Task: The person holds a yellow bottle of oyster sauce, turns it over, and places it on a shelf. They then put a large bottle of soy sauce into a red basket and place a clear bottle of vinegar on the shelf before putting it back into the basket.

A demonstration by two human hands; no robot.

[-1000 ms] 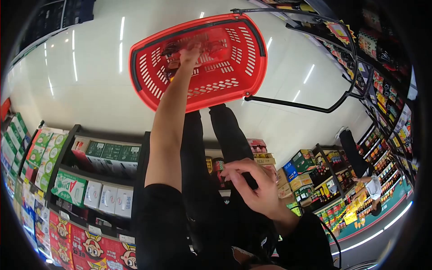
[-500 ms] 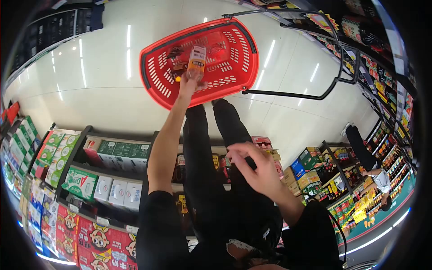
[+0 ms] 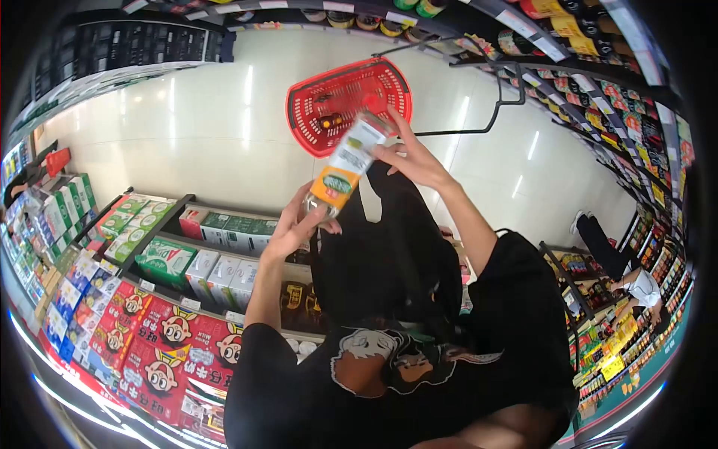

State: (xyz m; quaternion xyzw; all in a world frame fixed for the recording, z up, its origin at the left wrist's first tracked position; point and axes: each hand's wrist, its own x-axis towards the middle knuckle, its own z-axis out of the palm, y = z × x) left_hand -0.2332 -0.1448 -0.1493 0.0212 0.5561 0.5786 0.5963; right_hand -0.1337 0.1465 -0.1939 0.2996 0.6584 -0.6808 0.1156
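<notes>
A bottle [image 3: 342, 169] with a white and orange label is held up, tilted, above the person's legs. My left hand [image 3: 298, 226] is wrapped round its lower end. At its upper end my right hand [image 3: 407, 153] holds the side, thumb on the label and other fingers spread behind. Beyond the bottle a red basket [image 3: 301, 123] sits on the floor. A dark bottle with a yellow cap [image 3: 330, 121] lies in the basket, with other items too small to make out.
Shelves with red milk cartons [image 3: 166, 346] and a green box [image 3: 166, 259] run along the left. Shelves of bottles and packets [image 3: 572, 82] line the upper right. Another person [image 3: 639, 286] is at the far right. The basket's black handle [image 3: 479, 132] extends to the right.
My left hand has brought the bottle up out of the basket and nearer the body. My right hand has moved up and taken hold of it. The basket now looks smaller and farther off.
</notes>
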